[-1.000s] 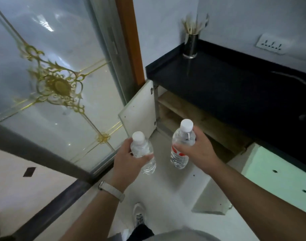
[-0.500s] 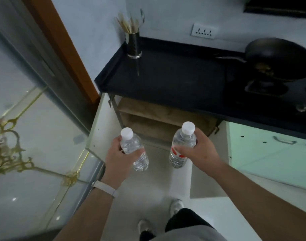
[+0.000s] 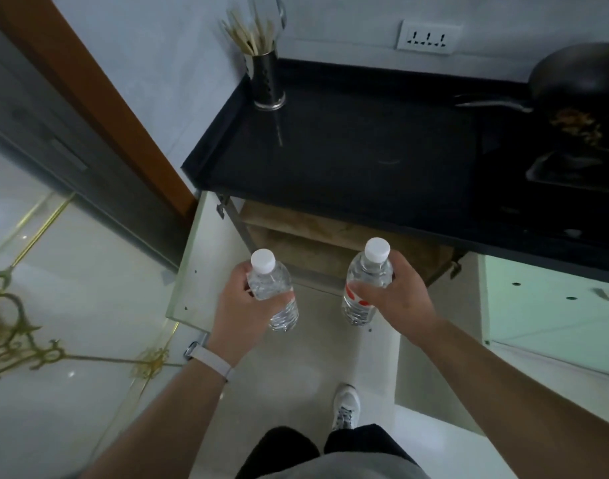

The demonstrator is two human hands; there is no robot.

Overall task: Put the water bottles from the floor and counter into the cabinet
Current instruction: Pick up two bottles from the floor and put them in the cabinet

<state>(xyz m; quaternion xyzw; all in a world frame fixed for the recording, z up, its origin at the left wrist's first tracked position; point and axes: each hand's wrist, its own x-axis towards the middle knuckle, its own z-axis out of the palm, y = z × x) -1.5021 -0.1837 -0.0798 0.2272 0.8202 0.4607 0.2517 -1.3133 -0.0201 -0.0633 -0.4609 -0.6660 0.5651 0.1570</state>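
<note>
Fingers (image 3: 242,273) of left hand (image 3: 241,305) clamp a clear white-capped bottle (image 3: 269,281), right hand's (image 3: 396,292) clamp a red-labelled bottle (image 3: 368,271).

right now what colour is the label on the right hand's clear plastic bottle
White label with red marks, head view.

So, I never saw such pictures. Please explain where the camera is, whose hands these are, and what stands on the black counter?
No machine here: a person wears the camera on the head, so the one view looks down at their own arms. The left hand grips a clear water bottle; the right hand grips a water bottle with a red label. Below is the open cabinet. On the black counter stands a utensil holder; a dark pan sits to the right.
</note>
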